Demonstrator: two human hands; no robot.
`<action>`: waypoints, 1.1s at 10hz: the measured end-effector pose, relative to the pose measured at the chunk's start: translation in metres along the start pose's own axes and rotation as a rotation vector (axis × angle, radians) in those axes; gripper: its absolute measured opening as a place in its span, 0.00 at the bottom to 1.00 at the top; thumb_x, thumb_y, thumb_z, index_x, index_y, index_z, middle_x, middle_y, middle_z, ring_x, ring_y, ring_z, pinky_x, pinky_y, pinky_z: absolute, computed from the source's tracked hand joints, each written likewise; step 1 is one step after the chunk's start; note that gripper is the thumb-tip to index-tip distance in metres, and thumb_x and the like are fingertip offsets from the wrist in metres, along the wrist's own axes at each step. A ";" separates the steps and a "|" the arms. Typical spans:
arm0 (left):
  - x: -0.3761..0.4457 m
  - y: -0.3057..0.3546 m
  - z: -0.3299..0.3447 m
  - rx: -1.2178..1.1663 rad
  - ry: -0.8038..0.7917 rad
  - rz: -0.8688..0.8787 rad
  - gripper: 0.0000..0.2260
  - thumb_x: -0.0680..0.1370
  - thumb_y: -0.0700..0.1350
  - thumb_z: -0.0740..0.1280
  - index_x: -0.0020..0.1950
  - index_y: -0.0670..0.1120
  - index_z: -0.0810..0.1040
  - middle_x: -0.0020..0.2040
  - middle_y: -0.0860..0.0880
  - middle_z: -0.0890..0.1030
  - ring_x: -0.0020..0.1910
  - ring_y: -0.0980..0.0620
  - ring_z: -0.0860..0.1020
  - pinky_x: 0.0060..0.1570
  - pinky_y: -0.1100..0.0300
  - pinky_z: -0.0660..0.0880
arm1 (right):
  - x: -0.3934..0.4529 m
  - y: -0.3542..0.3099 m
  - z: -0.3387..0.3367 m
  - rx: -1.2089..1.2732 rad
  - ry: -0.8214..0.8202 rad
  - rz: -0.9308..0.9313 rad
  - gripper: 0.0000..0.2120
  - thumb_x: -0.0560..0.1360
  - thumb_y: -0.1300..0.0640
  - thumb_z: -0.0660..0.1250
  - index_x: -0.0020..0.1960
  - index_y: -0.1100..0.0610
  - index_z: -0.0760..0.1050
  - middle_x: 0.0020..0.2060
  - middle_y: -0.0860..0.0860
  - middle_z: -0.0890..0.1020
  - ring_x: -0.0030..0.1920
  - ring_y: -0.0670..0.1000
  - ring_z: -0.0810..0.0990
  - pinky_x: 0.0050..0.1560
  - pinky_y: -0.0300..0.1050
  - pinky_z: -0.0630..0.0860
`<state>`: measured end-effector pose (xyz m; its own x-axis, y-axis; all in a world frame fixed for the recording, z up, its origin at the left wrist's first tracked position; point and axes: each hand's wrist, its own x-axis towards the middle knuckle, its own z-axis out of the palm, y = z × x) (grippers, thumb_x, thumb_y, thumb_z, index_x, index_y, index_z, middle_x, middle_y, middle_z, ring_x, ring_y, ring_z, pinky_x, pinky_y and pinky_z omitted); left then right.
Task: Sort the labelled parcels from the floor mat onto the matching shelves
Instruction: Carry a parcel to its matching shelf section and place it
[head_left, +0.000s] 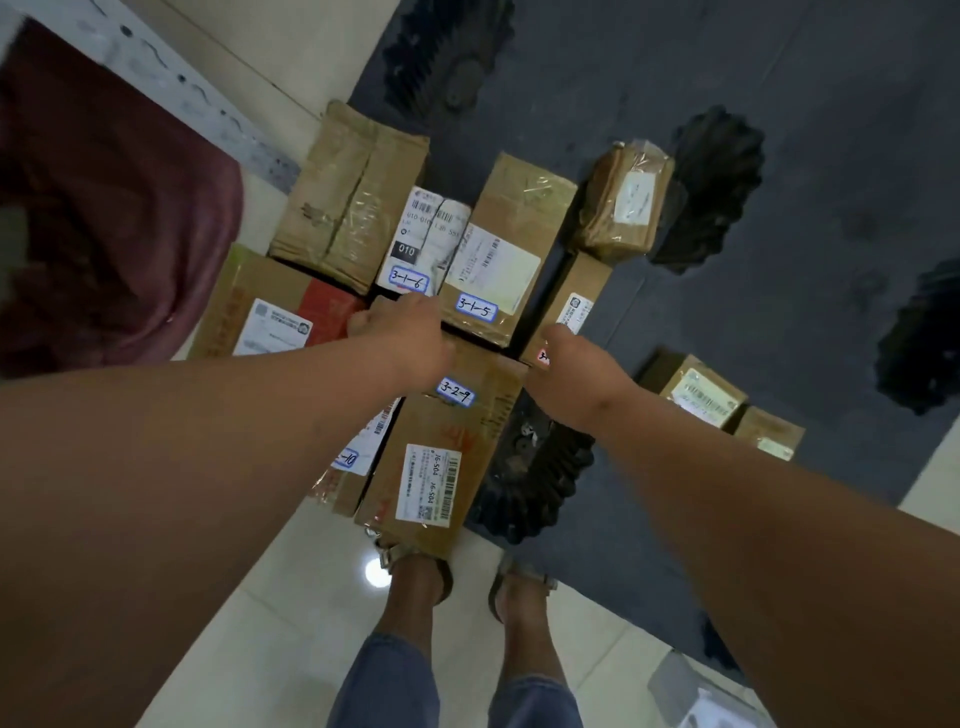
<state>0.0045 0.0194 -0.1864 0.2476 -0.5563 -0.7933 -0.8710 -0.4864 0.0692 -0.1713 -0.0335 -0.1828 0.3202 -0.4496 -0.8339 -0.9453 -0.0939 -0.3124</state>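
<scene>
We can't tell how the fingers lie: left hand (410, 332) and right hand (576, 364) flank the far end of the 3-2-9 parcel (441, 441), with 3-1-5 parcel (506, 249) at twelve o'clock on the floor mat (779, 208).

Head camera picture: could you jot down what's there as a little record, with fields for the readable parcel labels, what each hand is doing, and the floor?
labels readable: 3-1-6 parcel; 3-1-5 parcel; 3-2-9 parcel
left hand: reaching over the far end of the 3-2-9 parcel, fingers curled; grip unclear
right hand: reaching beside the narrow parcel; grip unclear
floor: dark mat with parcels; pale tiles underfoot
</scene>
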 end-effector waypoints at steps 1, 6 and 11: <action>0.018 0.000 0.009 -0.097 0.017 -0.033 0.23 0.80 0.53 0.62 0.74 0.52 0.65 0.72 0.47 0.69 0.69 0.40 0.68 0.64 0.46 0.67 | 0.017 -0.005 0.008 0.173 0.009 0.049 0.25 0.81 0.53 0.62 0.75 0.57 0.59 0.68 0.58 0.72 0.64 0.59 0.73 0.49 0.45 0.70; 0.052 -0.001 0.008 -0.547 -0.103 -0.128 0.17 0.79 0.44 0.65 0.68 0.45 0.73 0.63 0.43 0.77 0.56 0.43 0.78 0.59 0.49 0.77 | 0.055 -0.027 0.024 0.779 0.039 0.163 0.23 0.77 0.59 0.68 0.71 0.52 0.67 0.58 0.50 0.78 0.55 0.52 0.78 0.55 0.47 0.76; 0.034 -0.004 -0.011 -0.975 -0.042 -0.177 0.12 0.76 0.38 0.65 0.55 0.54 0.73 0.57 0.45 0.78 0.57 0.44 0.77 0.56 0.50 0.77 | 0.024 -0.030 0.006 0.992 0.078 0.232 0.24 0.77 0.62 0.69 0.68 0.52 0.64 0.52 0.51 0.78 0.41 0.45 0.74 0.27 0.35 0.68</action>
<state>0.0207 -0.0050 -0.2066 0.3086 -0.4069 -0.8597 -0.0875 -0.9122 0.4003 -0.1347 -0.0367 -0.1960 0.0973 -0.4227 -0.9010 -0.4943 0.7652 -0.4124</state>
